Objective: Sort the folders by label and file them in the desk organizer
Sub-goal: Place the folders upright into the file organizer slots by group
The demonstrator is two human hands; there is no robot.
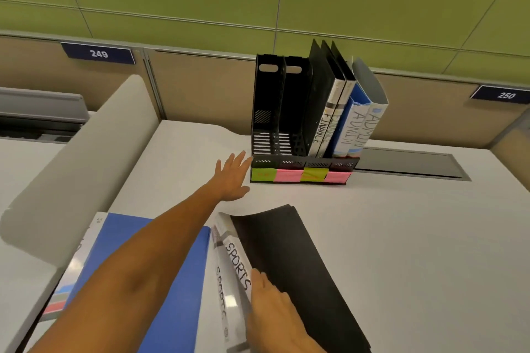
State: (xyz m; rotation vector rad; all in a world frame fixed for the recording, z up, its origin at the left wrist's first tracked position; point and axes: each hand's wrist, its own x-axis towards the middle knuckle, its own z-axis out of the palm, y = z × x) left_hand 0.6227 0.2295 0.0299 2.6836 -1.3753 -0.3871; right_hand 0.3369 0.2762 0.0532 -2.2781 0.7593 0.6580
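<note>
Left hand (233, 178), fingers spread, steadied the desk organizer (301, 163) at 12 o'clock; right hand (275, 309) apparently gripped two SPORTS folders (238, 264), best slid in spine-out.

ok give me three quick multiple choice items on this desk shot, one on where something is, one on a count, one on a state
1. Where are the ADMIN folders in the desk organizer?
A far left slot
B far right slot
C flat on the desk

2. How many folders stand in the organizer?
A two
B four
C six

3. What is the left hand doing?
A open, flat beside the organizer
B gripping a folder
C closed in a fist

Answers: 1 B, both ADMIN spines stand at the right end. 2 B, two FINANCE folders plus two ADMIN. 3 A, fingers spread, holding nothing.
</note>
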